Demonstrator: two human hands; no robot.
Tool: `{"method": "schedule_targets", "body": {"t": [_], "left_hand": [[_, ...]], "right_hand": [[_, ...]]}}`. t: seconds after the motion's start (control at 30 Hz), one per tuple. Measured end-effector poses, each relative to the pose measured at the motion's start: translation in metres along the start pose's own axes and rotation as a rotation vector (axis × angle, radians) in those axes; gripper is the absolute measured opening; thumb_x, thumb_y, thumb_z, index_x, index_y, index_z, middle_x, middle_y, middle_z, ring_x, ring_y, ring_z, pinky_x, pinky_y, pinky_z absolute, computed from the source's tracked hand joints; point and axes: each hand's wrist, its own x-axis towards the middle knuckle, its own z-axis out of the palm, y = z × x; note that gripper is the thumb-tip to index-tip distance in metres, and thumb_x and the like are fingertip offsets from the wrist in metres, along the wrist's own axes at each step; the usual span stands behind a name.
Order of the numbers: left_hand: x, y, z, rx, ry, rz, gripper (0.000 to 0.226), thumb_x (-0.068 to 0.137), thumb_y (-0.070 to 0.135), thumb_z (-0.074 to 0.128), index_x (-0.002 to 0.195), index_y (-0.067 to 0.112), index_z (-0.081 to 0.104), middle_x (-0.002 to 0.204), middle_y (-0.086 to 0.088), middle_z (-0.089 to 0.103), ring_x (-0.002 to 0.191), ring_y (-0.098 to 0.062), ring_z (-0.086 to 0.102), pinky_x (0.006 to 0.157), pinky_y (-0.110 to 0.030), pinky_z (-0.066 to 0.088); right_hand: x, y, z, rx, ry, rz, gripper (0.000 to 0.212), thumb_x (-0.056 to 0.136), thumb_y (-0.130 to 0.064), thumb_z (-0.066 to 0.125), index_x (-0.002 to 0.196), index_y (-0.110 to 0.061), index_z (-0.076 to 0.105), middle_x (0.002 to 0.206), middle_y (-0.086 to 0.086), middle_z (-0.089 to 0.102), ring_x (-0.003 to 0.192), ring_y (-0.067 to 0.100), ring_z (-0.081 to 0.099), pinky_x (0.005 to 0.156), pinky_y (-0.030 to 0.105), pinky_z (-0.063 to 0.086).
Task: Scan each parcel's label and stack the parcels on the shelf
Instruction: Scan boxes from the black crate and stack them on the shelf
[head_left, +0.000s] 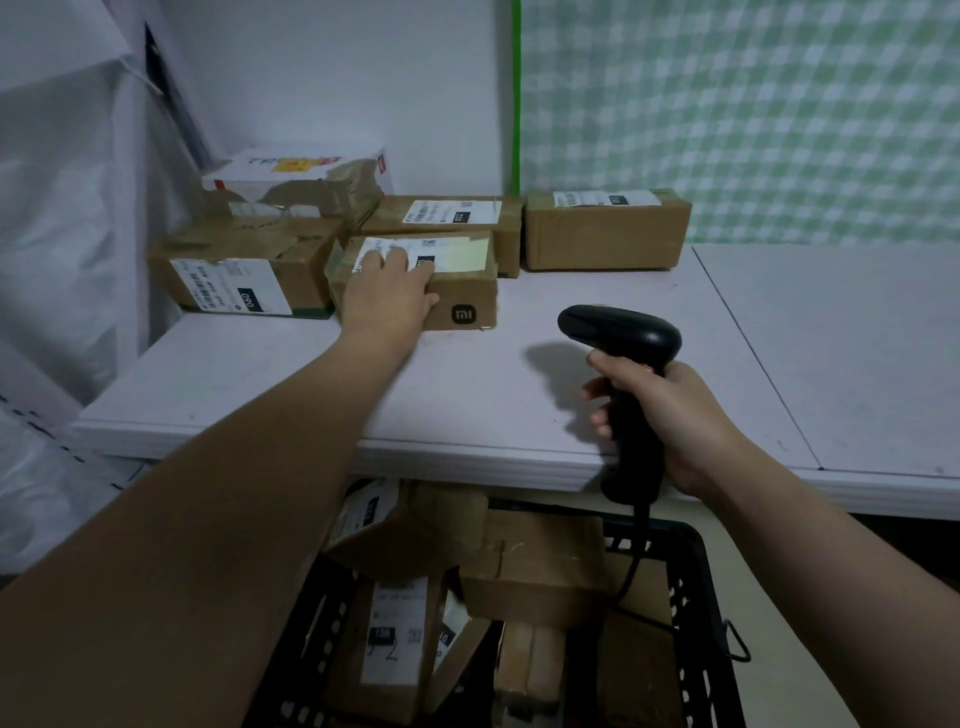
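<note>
The small parcel (467, 296) is set on the shelf (467, 395), tucked against the boxes already stacked (605, 234) along the far wall. The left hand (387, 293) is laid over it, fingers flat across its label (457, 254) and thumb against the near face, seemingly to press it into line. The scanner (621, 332) is gripped by the right hand (670, 415) and held clear, right of the parcel. More parcels (395, 639) are left in the black basket (696, 582) below, crossed by the scanner's cable (631, 571).
</note>
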Motion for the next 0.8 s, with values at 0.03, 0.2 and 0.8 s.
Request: {"method": "schedule_targets", "body": {"t": [0.03, 0.2, 0.8], "left_hand": [[0.0, -0.001, 0.001, -0.012, 0.002, -0.003, 0.043, 0.1, 0.036, 0.043, 0.138, 0.017, 0.045, 0.13, -0.015, 0.046, 0.122, -0.034, 0.039, 0.093, -0.044, 0.041], [-0.018, -0.001, -0.002, -0.129, 0.005, -0.013, 0.051, 0.098, 0.045, 0.043, 0.14, 0.016, 0.041, 0.135, -0.016, 0.041, 0.125, -0.034, 0.036, 0.096, -0.045, 0.04], [-0.277, -0.017, 0.085, -0.562, -0.268, -0.098, 0.068, 0.093, 0.029, 0.059, 0.147, 0.003, 0.029, 0.153, -0.015, 0.028, 0.142, -0.028, 0.025, 0.114, -0.035, 0.021]], "right_hand": [[0.0, 0.0, 0.001, 0.003, 0.0, 0.003, 0.022, 0.089, -0.026, 0.067, 0.079, -0.006, 0.064, 0.081, 0.019, 0.06, 0.051, 0.02, 0.051, 0.053, 0.03, 0.041], [-0.007, 0.007, 0.012, -0.017, -0.06, -0.009, 0.015, 0.092, -0.019, 0.065, 0.092, -0.004, 0.062, 0.072, 0.01, 0.065, 0.048, 0.017, 0.053, 0.046, 0.025, 0.048], [-0.101, 0.104, 0.054, -0.673, -0.405, 0.078, 0.011, 0.085, -0.016, 0.071, 0.079, -0.021, 0.063, 0.062, -0.007, 0.062, 0.051, 0.005, 0.058, 0.051, 0.02, 0.046]]}}
